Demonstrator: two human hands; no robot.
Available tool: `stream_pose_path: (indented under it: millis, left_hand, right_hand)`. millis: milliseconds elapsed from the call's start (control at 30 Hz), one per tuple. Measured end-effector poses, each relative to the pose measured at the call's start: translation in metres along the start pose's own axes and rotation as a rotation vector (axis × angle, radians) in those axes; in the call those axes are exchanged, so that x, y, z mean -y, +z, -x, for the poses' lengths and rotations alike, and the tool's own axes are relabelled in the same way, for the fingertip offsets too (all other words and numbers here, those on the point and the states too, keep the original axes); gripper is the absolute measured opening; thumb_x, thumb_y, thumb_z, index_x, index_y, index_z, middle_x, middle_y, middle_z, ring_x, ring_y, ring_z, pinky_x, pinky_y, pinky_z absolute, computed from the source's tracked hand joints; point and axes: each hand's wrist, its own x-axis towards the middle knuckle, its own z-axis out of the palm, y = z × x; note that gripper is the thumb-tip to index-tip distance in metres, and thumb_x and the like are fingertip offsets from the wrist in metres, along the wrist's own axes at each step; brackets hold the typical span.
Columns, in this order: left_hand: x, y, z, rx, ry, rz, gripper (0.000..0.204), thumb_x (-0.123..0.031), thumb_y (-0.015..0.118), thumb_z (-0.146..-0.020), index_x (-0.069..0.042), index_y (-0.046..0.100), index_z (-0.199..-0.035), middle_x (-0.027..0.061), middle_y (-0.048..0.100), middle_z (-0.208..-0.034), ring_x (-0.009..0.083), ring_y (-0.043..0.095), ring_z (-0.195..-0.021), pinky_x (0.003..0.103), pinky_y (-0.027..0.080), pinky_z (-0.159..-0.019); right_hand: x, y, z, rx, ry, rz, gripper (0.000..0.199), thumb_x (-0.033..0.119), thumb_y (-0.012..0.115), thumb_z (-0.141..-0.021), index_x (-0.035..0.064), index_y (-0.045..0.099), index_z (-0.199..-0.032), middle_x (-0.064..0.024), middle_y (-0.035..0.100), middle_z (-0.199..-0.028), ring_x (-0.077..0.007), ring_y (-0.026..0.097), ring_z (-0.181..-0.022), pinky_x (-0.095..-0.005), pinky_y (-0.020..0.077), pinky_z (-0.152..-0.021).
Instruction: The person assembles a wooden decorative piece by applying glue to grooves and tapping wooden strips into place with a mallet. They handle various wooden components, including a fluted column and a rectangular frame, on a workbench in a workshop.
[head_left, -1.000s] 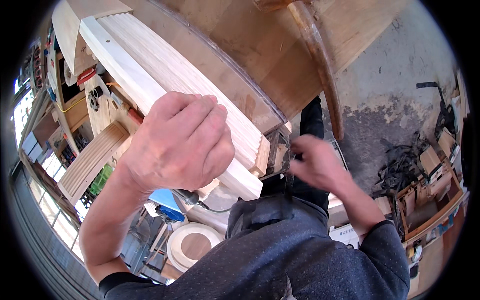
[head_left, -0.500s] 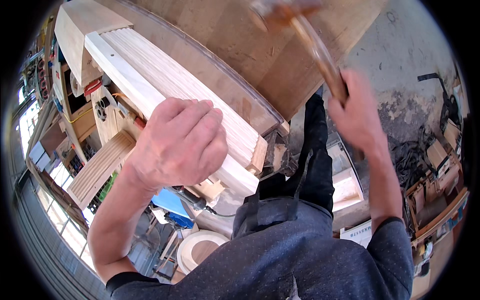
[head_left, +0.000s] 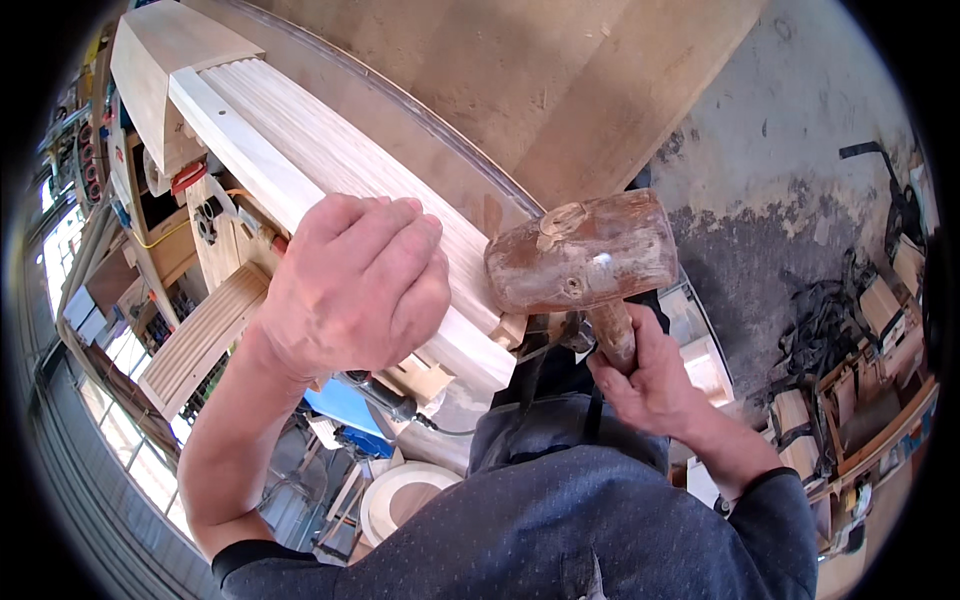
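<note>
One mallet (head_left: 582, 252), one fluted pale post (head_left: 330, 190), two hands in view. The left hand (head_left: 350, 285) lies knuckles-up on the post near its close end, fingers curled together over the grooves; whether anything sits under the palm cannot be told. The right hand (head_left: 650, 375) is closed around the mallet's handle, just below the head. The mallet's reddish wooden head lies level, its left face just beside the end of the post, above a small wooden block (head_left: 513, 328) — contact between them cannot be confirmed.

The post runs from upper left down to the centre, resting on a large brown board (head_left: 520, 80). A second fluted piece (head_left: 200, 335) lies lower left, well apart from the post. One round white ring (head_left: 400, 495) lies on the floor below.

Containers: open wooden crates (head_left: 870, 400) at the right edge hold mixed scraps, too small to itemise.

Against half a second ago: the mallet was raised high with its head at the top edge of the view and the right hand up beside the board — it is now down at the post's end, the hand lower and nearer the body. The left hand holds the same place on the post.
</note>
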Motion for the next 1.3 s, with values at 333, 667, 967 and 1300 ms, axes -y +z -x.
stream_pose_path:
  millis: [333, 667, 967, 1300]
  left_hand:
    - [0.002, -0.002, 0.001, 0.003, 0.005, 0.009, 0.014, -0.002, 0.071, -0.077, 0.000, 0.060, -0.085, 0.0136, 0.072, -0.096, 0.0296, 0.073, -0.088, 0.039, 0.050, -0.071]
    - [0.006, 0.007, 0.004, -0.082, 0.065, -0.063, 0.022, -0.011, 0.068, -0.062, -0.004, 0.056, -0.079, 0.0106, 0.065, -0.089, 0.0245, 0.068, -0.085, 0.034, 0.047, -0.068]
    - [0.001, -0.008, 0.006, 0.052, 0.041, -0.043, 0.022, -0.005, 0.071, -0.067, -0.003, 0.058, -0.085, 0.0098, 0.069, -0.094, 0.0252, 0.070, -0.088, 0.036, 0.049, -0.072]
    - [0.003, 0.000, 0.013, -0.072, 0.043, -0.106, 0.019, -0.016, 0.066, -0.077, -0.013, 0.048, -0.072, 0.0023, 0.050, -0.072, 0.0194, 0.056, -0.073, 0.035, 0.044, -0.071]
  right_hand:
    - [-0.003, 0.007, 0.004, -0.101, -0.151, 0.171, 0.047, 0.005, 0.067, -0.092, 0.0012, 0.043, -0.132, -0.0219, 0.066, -0.087, -0.0379, 0.070, -0.075, -0.0374, 0.0533, -0.069]
    - [-0.006, 0.015, 0.005, -0.107, -0.154, 0.154, 0.047, 0.003, 0.065, -0.091, -0.0004, 0.042, -0.131, -0.0197, 0.067, -0.086, -0.0383, 0.070, -0.072, -0.0401, 0.0534, -0.065]
    - [-0.009, 0.007, 0.030, -0.234, -0.242, 0.279, 0.037, -0.002, 0.067, -0.091, 0.0014, 0.054, -0.126, -0.0107, 0.066, -0.103, -0.0238, 0.068, -0.084, -0.0355, 0.0538, -0.077]
    - [0.058, -0.002, 0.066, -0.040, -0.476, 0.956, 0.062, 0.003, 0.070, -0.086, -0.0043, 0.048, -0.144, -0.0179, 0.067, -0.098, -0.0357, 0.069, -0.085, -0.0404, 0.0569, -0.069]
